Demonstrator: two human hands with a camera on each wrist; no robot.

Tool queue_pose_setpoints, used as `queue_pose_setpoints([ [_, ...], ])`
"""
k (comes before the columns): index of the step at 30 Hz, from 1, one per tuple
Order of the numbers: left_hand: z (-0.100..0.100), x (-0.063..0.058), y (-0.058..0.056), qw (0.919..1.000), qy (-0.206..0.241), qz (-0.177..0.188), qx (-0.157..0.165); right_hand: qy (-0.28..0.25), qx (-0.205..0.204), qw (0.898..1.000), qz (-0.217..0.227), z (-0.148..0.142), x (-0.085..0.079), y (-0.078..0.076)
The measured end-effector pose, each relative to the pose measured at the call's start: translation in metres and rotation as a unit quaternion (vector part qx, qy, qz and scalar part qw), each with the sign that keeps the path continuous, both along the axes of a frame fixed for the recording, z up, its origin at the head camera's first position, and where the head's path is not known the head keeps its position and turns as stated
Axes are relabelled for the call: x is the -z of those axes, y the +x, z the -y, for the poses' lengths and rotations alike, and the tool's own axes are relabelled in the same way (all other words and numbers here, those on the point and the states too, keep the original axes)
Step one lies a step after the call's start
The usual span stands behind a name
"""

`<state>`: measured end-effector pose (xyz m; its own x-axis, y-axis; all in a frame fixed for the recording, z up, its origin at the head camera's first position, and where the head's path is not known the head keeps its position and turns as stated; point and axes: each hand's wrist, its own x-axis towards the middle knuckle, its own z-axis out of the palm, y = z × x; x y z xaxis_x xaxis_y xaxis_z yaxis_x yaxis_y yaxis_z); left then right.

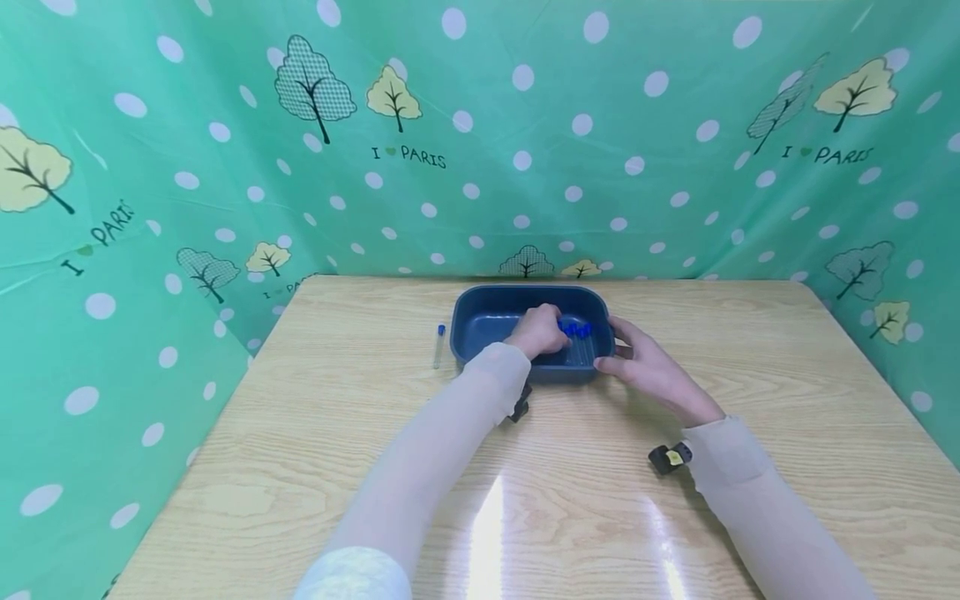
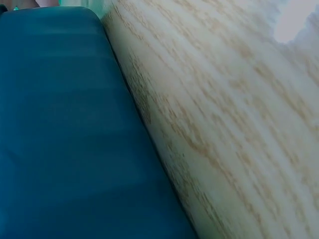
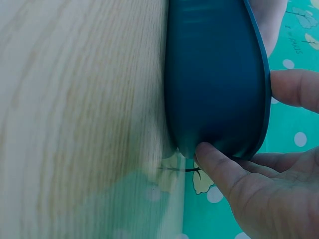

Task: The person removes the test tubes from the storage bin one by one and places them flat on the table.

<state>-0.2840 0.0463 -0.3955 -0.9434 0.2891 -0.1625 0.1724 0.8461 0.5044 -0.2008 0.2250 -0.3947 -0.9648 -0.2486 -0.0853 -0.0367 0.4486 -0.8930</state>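
Observation:
A dark blue rectangular bin stands on the wooden table. Inside its right part lie several clear test tubes with blue caps. My left hand reaches over the near wall into the bin, fingers curled about a blue-capped test tube beside the others; the hand hides most of that tube. With thumb and fingers, my right hand holds the bin's right end; in the right wrist view its thumb touches the rim and the fingers lie along the end wall. Only the bin's outer wall fills the left wrist view.
One more blue-capped tube lies on the table, just left of the bin. Behind the table hangs a green dotted cloth, which also covers both sides.

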Motion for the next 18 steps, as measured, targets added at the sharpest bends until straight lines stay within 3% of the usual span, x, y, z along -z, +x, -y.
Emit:
queue_pose_setpoints([
  [18, 0.0027, 0.0011, 0.0002, 0.9999, 0.008, 0.005, -0.005, -0.007, -0.005, 1.0, -0.004, 0.0001, -0.0012, 0.0004],
])
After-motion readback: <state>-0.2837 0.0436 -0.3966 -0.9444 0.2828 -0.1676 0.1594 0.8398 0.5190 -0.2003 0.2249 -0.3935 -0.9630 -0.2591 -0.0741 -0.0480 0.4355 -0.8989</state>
